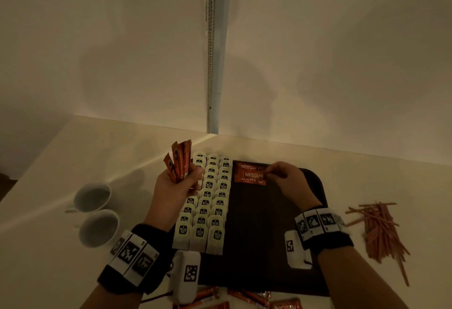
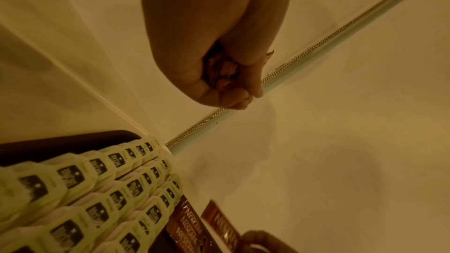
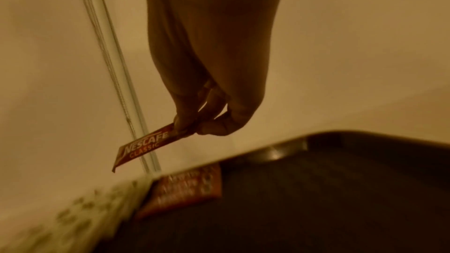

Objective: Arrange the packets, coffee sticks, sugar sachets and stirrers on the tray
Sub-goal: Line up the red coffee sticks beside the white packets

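Head view: left hand (image 1: 174,184) grips a bunch of coffee sticks (image 1: 179,160) above the packets (image 1: 208,201) on the tray (image 1: 264,235), frame centre. Stirrers (image 1: 381,230) lie on the table (image 1: 73,162) at right. Right wrist view: right hand (image 3: 214,91) pinches one coffee stick (image 3: 146,146) over the tray's far corner.

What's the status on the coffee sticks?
Left hand grips spare sticks. Right hand pinches one stick above tray. Nothing blocking.

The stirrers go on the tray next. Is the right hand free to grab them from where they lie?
Probably not yet: the right hand pinches a coffee stick. The stirrers lie unobstructed right of the tray.
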`<act>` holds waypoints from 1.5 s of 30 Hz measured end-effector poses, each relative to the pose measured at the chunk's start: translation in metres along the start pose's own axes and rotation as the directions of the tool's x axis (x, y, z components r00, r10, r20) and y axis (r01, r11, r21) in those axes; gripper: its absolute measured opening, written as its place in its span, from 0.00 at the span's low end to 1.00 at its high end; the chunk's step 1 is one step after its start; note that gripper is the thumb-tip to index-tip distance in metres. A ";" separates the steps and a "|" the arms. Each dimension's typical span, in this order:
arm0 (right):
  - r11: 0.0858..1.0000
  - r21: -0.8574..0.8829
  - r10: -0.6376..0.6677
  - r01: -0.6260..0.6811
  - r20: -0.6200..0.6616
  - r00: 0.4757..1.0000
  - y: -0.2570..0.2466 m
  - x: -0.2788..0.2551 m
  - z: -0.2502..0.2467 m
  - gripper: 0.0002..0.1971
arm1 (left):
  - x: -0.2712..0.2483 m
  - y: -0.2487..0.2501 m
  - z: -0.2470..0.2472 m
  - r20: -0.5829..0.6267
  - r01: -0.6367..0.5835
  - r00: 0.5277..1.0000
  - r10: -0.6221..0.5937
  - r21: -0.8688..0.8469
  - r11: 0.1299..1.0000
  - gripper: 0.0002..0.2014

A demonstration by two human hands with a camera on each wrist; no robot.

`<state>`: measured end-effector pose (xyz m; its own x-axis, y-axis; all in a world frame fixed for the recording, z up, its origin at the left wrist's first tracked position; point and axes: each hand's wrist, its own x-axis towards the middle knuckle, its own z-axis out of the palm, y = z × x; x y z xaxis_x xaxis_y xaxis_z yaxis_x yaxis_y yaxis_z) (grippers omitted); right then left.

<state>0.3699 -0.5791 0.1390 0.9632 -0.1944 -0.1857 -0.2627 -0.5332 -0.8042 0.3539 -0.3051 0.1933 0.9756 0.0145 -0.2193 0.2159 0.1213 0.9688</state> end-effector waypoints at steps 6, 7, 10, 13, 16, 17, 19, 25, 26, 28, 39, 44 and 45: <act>0.987 -0.029 0.161 -0.161 0.019 0.987 0.041 0.004 0.022 0.08 | -0.006 -0.008 -0.004 0.019 0.042 0.999 -0.042 0.025 0.999 0.02; 0.985 -0.025 0.173 -0.173 0.015 0.985 0.042 0.006 0.025 0.07 | -0.006 -0.009 -0.004 0.015 0.052 0.999 -0.052 0.029 0.998 0.02; 0.982 0.011 0.186 -0.186 -0.031 0.982 0.041 0.012 0.034 0.07 | -0.003 -0.009 -0.005 0.010 0.067 0.998 -0.068 0.038 0.997 0.03; 0.982 0.031 0.187 -0.185 -0.080 0.979 0.037 0.017 0.042 0.07 | -0.002 -0.008 -0.005 0.008 0.077 0.997 -0.077 0.043 0.996 0.03; 0.980 0.008 0.197 -0.197 -0.103 0.975 0.037 0.021 0.046 0.07 | 0.001 -0.009 -0.005 -0.013 0.128 0.992 -0.128 0.009 0.992 0.02; 0.979 0.002 0.202 -0.203 -0.109 0.973 0.037 0.021 0.047 0.07 | 0.001 -0.009 -0.005 -0.014 0.149 0.989 -0.149 -0.004 0.989 0.03; 0.976 -0.010 0.217 -0.220 -0.119 0.969 0.038 0.023 0.049 0.07 | 0.001 -0.008 -0.005 -0.008 0.181 0.983 -0.181 -0.023 0.983 0.05; 0.968 -0.043 0.239 -0.246 -0.124 0.963 0.037 0.030 0.051 0.09 | 0.002 -0.006 -0.005 0.025 0.212 0.977 -0.211 -0.052 0.976 0.06; 0.969 -0.047 0.234 -0.241 -0.128 0.964 0.037 0.030 0.051 0.09 | 0.002 -0.006 -0.004 0.031 0.213 0.977 -0.211 -0.055 0.976 0.06; 0.968 -0.069 0.232 -0.242 -0.130 0.964 0.037 0.030 0.052 0.09 | 0.003 -0.004 -0.004 0.046 0.214 0.976 -0.211 -0.060 0.975 0.07; 0.961 -0.160 0.196 -0.224 -0.172 0.965 0.041 0.034 0.057 0.10 | 0.001 -0.001 -0.002 0.149 0.232 0.963 -0.226 -0.021 0.973 0.09; 0.977 -0.104 0.161 -0.185 -0.201 0.966 0.030 0.032 0.052 0.10 | 0.006 0.003 -0.001 0.167 0.269 0.950 -0.263 -0.017 0.963 0.08; 0.987 -0.054 0.136 -0.149 -0.197 0.971 0.017 0.028 0.049 0.10 | 0.007 0.003 0.000 0.170 0.263 0.950 -0.260 0.007 0.965 0.09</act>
<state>0.3951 -0.5535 0.0921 0.8882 -0.4234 -0.1786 -0.4063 -0.5418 -0.7358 0.3616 -0.3042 0.1947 0.8779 -0.1869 -0.4409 0.4651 0.1137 0.8779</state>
